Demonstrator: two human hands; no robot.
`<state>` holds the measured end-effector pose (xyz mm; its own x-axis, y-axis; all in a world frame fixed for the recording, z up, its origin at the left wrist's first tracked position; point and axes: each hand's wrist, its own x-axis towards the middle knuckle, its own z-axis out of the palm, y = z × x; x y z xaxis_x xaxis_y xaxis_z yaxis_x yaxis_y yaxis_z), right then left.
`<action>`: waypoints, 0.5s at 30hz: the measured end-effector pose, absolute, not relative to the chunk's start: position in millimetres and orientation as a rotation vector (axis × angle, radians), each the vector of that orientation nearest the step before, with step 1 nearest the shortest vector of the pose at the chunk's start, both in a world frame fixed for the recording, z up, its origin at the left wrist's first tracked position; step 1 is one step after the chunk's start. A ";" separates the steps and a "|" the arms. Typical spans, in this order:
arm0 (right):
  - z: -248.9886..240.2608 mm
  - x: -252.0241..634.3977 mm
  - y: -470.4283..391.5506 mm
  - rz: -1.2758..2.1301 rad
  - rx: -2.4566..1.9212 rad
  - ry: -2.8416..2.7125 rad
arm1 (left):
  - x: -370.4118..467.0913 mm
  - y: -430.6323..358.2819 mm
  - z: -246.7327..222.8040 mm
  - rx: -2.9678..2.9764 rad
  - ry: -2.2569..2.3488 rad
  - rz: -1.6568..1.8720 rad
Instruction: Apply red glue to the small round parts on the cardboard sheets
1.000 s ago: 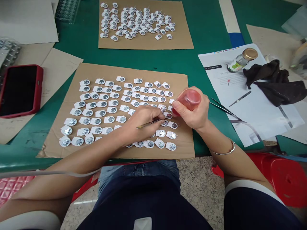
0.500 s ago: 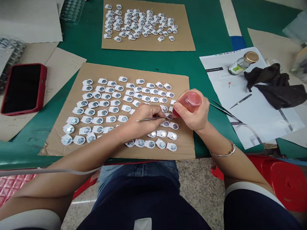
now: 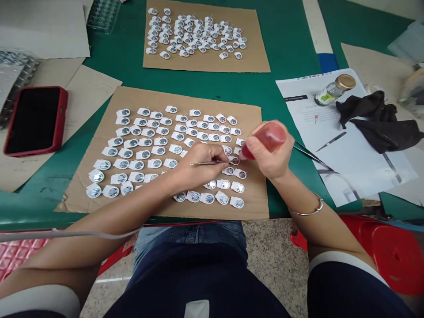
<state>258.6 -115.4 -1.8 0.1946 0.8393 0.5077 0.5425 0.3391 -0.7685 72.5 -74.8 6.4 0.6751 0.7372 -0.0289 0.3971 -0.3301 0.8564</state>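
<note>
My left hand (image 3: 202, 163) is closed around slim metal tweezers (image 3: 207, 163), its fingertips low over the near cardboard sheet (image 3: 82, 176). A translucent red squeeze bottle (image 3: 270, 136) is tilted in my right hand (image 3: 274, 159), nozzle down and to the left. That nozzle comes close to one small round silver piece (image 3: 234, 160) with a white tab; whether they touch, I cannot tell. Rows of similar silver pieces (image 3: 135, 165) cover the sheet, and my left forearm hides some of them.
Another cardboard sheet (image 3: 261, 57) with many such pieces lies farther back. A red-cased phone (image 3: 35, 119) is at the left. On the right, printed paper (image 3: 298, 106) carries a gold-lidded jar (image 3: 335, 89), black cloth (image 3: 380, 119) and a thin pen-like tool (image 3: 331, 141); other tweezers (image 3: 313, 155) lie near my right hand.
The red bottle has tipped farther over, its body swinging right and its nozzle lifting slightly from the piece. My left hand stays almost still. The whole view shifts a little.
</note>
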 end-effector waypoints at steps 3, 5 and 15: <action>-0.6 263.1 -114.3 0.387 -1.288 -1.355 | 67.8 -77.1 16.9 1.960 0.921 0.553; 2.3 263.6 -115.0 0.415 -1.244 -1.319 | 61.8 -79.7 26.3 1.985 0.944 0.602; 2.6 255.6 -123.4 0.483 -1.192 -1.408 | 53.9 -90.7 33.5 2.230 0.750 0.417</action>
